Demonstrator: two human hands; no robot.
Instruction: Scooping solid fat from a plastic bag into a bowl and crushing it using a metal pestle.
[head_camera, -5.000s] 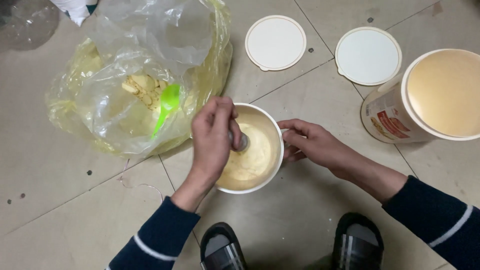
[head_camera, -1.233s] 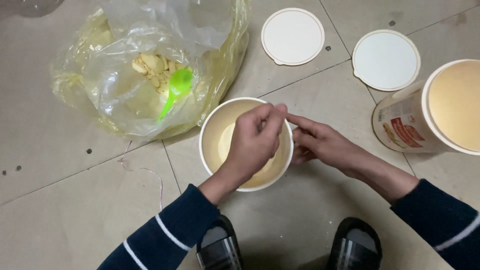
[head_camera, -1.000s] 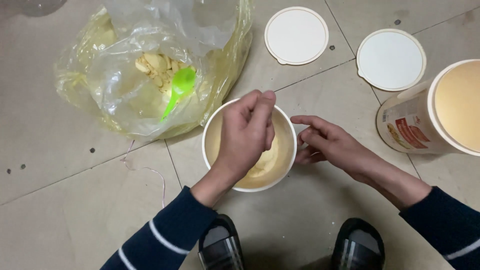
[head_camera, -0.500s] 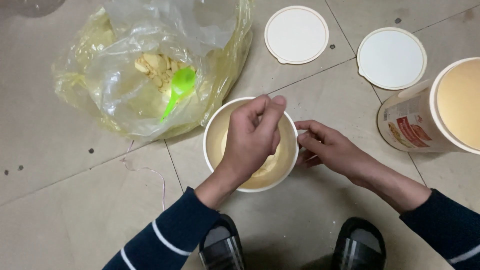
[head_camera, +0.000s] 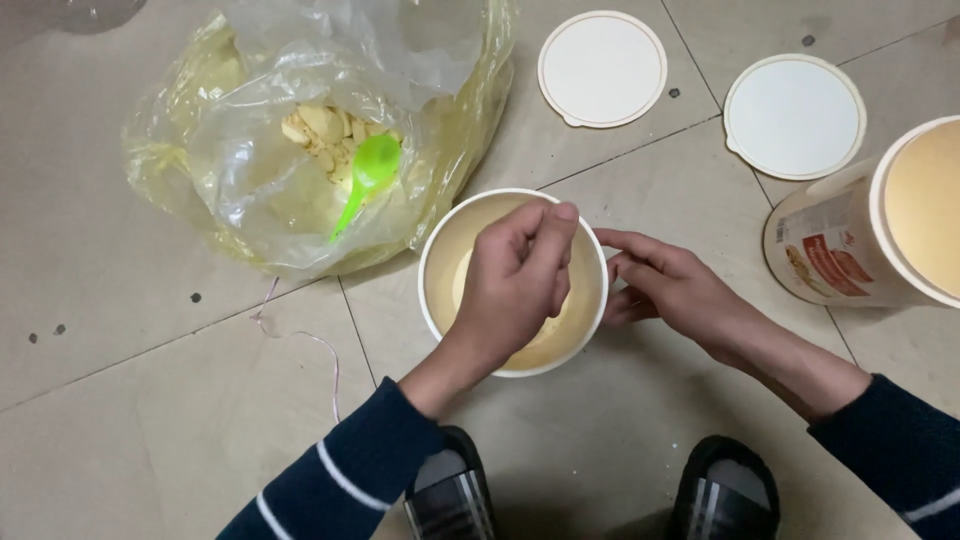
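Observation:
A round white tub (head_camera: 432, 262) stands on the tiled floor, with pale cream-coloured paste (head_camera: 462, 290) inside. My left hand (head_camera: 515, 290) hovers over the tub's opening, fingers pinched together and pointing down into it. Whatever they hold is hidden under the hand. My right hand (head_camera: 680, 295) rests against the tub's right wall, fingers curled along the rim.
A yellowish clear plastic bag (head_camera: 230, 170) at the upper left holds pale chunks and a green plastic spoon (head_camera: 368, 170). Two white lids (head_camera: 602, 68) (head_camera: 795, 117) lie on the floor behind. A second full tub (head_camera: 860, 250) stands at the right. My slippered feet (head_camera: 450, 495) are below.
My left hand has circled over the tub's opening, from the left side toward the middle and right. Five seconds ago a small metal piece showed under it. The right hand stays at the tub's side.

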